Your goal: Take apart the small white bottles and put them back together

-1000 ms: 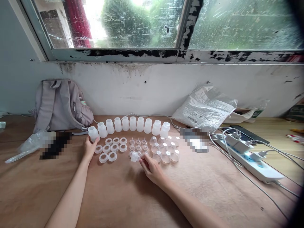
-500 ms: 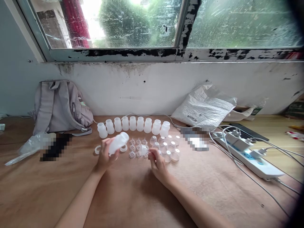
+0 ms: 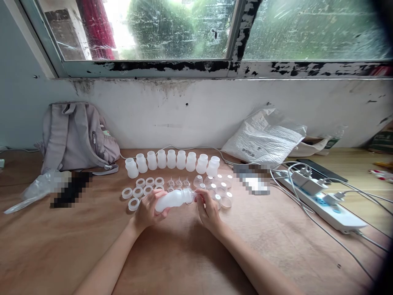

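My left hand [image 3: 149, 211] is wrapped round a white plastic bottle [image 3: 172, 200] held on its side above the wooden table [image 3: 184, 254]. My right hand [image 3: 208, 207] pinches a small clear teat [image 3: 190, 197] against the bottle's mouth. Behind the hands stands a row of several white bottles [image 3: 172, 161]. In front of that row lie several white screw rings [image 3: 139, 189], several clear teats [image 3: 178, 183] and several clear caps [image 3: 221, 189].
A grey backpack [image 3: 76, 137] leans on the wall at the back left, with a clear plastic bag [image 3: 37, 188] before it. A white plastic bag [image 3: 265, 137] lies back right. A white power strip [image 3: 325, 205] with plugs and cables lies to the right.
My left hand took the leftmost bottle from the row, lifted it and turned it on its side. My right hand picked up a clear teat and brought it to the bottle's mouth.
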A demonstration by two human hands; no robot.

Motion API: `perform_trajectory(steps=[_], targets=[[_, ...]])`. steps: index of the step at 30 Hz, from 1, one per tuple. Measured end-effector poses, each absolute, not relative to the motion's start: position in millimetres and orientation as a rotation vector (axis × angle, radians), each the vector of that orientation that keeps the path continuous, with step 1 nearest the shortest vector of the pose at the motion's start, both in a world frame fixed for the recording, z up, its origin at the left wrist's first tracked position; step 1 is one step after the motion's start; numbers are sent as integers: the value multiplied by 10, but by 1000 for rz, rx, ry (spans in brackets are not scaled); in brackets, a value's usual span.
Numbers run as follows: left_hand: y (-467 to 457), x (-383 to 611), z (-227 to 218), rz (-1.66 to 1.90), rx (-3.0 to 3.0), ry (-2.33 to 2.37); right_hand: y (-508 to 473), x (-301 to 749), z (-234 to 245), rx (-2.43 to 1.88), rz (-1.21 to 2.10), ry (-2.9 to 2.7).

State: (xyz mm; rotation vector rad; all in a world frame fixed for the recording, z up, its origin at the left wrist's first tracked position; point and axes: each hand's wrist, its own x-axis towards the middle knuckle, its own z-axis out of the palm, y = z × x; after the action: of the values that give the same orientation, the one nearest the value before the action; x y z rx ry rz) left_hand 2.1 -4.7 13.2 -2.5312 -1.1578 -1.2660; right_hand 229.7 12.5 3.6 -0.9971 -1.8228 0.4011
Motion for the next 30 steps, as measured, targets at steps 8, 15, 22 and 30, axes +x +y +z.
perform_trajectory(steps=[8, 15, 22, 30], targets=[[-53, -37, 180, -1258, -2643, -1138, 70, 2311, 217, -971, 616, -1891], [-57, -33, 167, -1275, -2679, -1130, 59, 2240, 305, -1047, 1110, -1685], [-80, -4, 194, -1339, -2680, -1231, 87, 2282, 349, -974, 1160, -1727], [-128, 90, 154, -1399, -2689, -1253, 74, 2266, 358, -989, 1352, -1587]])
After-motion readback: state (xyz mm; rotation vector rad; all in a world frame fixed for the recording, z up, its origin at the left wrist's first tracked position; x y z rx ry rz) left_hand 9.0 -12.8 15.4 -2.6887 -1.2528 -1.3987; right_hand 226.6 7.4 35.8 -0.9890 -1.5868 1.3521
